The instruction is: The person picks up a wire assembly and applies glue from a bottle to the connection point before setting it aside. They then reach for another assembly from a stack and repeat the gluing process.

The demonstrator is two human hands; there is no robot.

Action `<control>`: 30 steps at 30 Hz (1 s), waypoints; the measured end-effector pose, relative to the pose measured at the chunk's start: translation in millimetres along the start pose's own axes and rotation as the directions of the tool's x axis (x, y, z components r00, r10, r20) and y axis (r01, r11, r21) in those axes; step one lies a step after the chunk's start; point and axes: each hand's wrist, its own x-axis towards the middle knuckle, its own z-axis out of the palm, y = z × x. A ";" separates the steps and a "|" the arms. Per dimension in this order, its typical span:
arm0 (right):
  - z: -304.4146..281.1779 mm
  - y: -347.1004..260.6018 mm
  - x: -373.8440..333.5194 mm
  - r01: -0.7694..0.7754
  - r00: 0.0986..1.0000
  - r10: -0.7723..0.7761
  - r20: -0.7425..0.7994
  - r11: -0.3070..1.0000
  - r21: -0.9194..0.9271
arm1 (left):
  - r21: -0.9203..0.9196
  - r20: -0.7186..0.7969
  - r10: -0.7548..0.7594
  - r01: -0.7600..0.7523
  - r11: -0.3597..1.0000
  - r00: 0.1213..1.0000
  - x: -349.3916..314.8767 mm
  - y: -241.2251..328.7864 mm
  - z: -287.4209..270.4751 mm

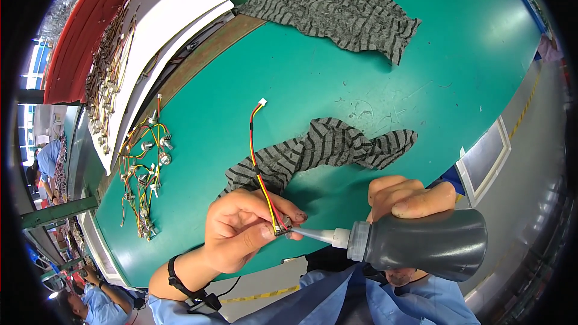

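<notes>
Pinched between the thumb and fingers of my left hand (235,229) is a small potentiometer (282,226). Red, yellow and black wires (257,165) rise from it to a white plug (262,102). My right hand (409,197) is wrapped round a dark grey squeeze bottle (427,244), tipped on its side. Its pale tapered nozzle (313,235) points left, and the tip meets or nearly meets the potentiometer's terminals. Dark smudges mark my left fingertips. Just beyond my hands, a grey-and-black striped cloth (325,147) lies crumpled on the green table (211,114).
Several wired potentiometers (144,174) lie in a tangle on the table's left. Behind them, more hang along stacked white boards (174,0) beside red sheets (78,42). A second striped cloth (343,18) lies at the far side. Another person (102,301) sits at lower left.
</notes>
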 end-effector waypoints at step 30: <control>-5.6 -9.0 -10.4 -0.074 0.989 0.074 -0.128 0.997 0.010 | -0.033 0.025 -0.012 0.013 0.999 1.000 -0.6 1.2 -1.6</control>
